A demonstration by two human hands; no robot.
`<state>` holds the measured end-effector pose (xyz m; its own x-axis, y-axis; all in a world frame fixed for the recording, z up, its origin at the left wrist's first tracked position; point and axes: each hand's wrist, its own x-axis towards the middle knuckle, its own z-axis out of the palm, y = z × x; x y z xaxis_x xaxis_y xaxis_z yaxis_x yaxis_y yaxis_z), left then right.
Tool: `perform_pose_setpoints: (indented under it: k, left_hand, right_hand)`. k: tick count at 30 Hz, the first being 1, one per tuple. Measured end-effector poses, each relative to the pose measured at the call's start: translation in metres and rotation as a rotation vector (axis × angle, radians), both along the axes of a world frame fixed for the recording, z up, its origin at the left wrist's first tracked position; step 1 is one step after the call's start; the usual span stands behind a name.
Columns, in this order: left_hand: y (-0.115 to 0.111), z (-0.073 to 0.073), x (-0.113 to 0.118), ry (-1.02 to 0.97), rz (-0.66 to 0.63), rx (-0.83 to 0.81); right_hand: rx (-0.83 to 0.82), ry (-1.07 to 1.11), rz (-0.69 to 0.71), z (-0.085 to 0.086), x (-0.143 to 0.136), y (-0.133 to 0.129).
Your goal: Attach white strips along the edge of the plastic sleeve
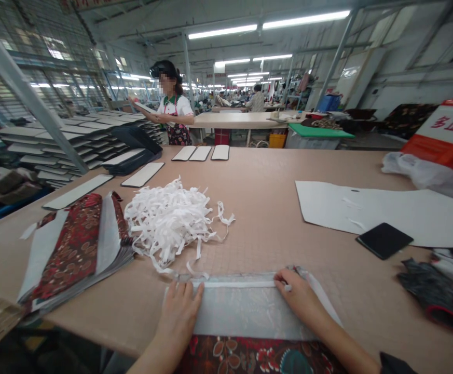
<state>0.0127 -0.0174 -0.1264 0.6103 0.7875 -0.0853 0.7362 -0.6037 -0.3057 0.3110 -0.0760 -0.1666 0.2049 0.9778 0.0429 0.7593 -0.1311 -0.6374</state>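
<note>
**White strip [242, 284] under my fingers along the edge of the patterned fabric [249, 310]**

The fabric lies at the bottom centre of the frame, its pale grey side up across most of it, with a dark red, floral part showing nearest me. The white strip runs along its far edge, from one of my hands to the other. My left hand [179, 307] rests palm down at the left end, fingers slightly spread and pressing on the fabric and strip, gripping nothing. My right hand [294, 292] is at the other end, thumb and fingers closed on the strip, with a small white bit poking out beside them.

Just beyond my left hand, a tangled heap of white strips [169, 218] sits on the brown surface [257, 208]. Left of that heap is a stack of floral fabric [74, 244], its pale sides partly showing. Over on the right lie a large white sheet [382, 210], a black square [384, 240] overlapping its near edge, and a crumpled dark bundle [432, 288] with a red rim. White panels [142, 174] lie toward the far left of the surface. Behind them, at upper left, a person [174, 106] in a floral apron holds a pale panel [145, 108].
</note>
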Motion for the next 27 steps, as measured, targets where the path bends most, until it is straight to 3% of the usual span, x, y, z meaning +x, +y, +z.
perform_pose_setpoints:
  k: [7,12,16,21,27]
  left_hand:
    - [-0.011,-0.016,0.026,0.014,-0.01,0.055]
    - [-0.011,-0.006,0.043,0.034,0.002,-0.001]
    - [-0.015,0.004,0.075,-0.04,-0.096,-0.118]
    - [-0.026,0.0,0.114,-0.147,-0.179,-0.202]
    - [-0.024,-0.004,0.125,-0.136,-0.202,-0.255]
  right_hand:
    - [-0.002,-0.049,-0.017,0.007,-0.003,0.0]
    - [-0.053,-0.064,-0.004,0.005,-0.002,0.002]
    - [-0.061,-0.069,0.0,0.001,-0.002,0.004]
    - [-0.025,-0.116,0.003,0.001,-0.002,0.001]
    - [-0.05,-0.014,-0.104,0.015,0.026,-0.012]
